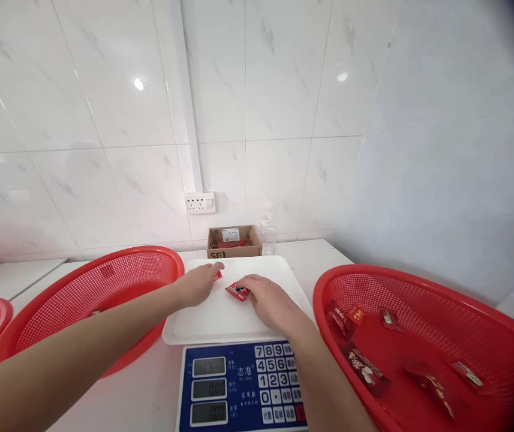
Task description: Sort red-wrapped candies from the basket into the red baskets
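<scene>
**Two hands on the scale tray**

Head view: left hand (200, 283) curled loosely over a small red packet (218, 275), grip unclear. Right hand (269, 300) fingers bent, touching a second red packet (237, 291). Both packets on the white scale tray (221, 321), between two red baskets (104, 288) (418, 300). More packets (364, 366) inside the right one.

The scale (243, 387) carries the brand 志准 on its blue panel, beside keys numbered 0 to 9. Its three displays seem to show zeros, too blurred to be sure. The cardboard box (234, 242) reads "SF".
</scene>
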The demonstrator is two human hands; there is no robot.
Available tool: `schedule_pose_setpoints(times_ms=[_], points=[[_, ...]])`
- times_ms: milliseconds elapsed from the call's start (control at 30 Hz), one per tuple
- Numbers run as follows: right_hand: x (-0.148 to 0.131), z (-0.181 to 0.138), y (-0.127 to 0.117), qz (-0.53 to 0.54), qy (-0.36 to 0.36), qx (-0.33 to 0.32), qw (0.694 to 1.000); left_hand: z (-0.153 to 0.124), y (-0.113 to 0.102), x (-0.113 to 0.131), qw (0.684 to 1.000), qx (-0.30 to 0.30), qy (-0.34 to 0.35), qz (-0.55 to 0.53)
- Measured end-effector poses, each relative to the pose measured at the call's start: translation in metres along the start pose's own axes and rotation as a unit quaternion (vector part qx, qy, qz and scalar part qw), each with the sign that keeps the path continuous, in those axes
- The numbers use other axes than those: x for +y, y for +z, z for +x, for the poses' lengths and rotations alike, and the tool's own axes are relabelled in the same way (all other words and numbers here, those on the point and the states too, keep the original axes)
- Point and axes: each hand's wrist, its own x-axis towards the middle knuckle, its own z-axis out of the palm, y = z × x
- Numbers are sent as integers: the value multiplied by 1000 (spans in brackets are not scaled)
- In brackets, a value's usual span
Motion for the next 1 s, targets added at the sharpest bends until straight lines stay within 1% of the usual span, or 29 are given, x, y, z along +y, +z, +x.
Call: schedule_pose_setpoints(times_ms=[67,133,267,333,433,533,633,700,800,900,1000], points=[[1,1,2,13,1,0,1000,3,-2,-2,1000,7,-20,-13],[2,2,4,22,7,0,1000,5,-4,4,999,-6,-31,-30],[3,4,6,24,34,9,999,8,-6,26,995,-62,-29,-68],[3,4,5,22,51,17,998,8,-7,36,993,-80,-35,-84],[1,3,3,20,67,24,997,9,-8,45,986,-92,-69,-123],[1,2,3,24,73,25,997,10,-7,46,971,-100,-96,-192],[1,2,4,37,76,34,996,9,-5,44,948,-107,-99,-281],[1,4,3,52,72,51,995,8,-4,41,927,-107,-99,-347],[-4,6,0,89,59,105,989,5,-6,36,886,-87,-100,-444],[-13,7,-5,145,40,165,975,-1,-11,34,844,-63,-102,-522],[-22,4,-8,209,7,183,961,-9,-17,37,809,-77,-92,-575]])
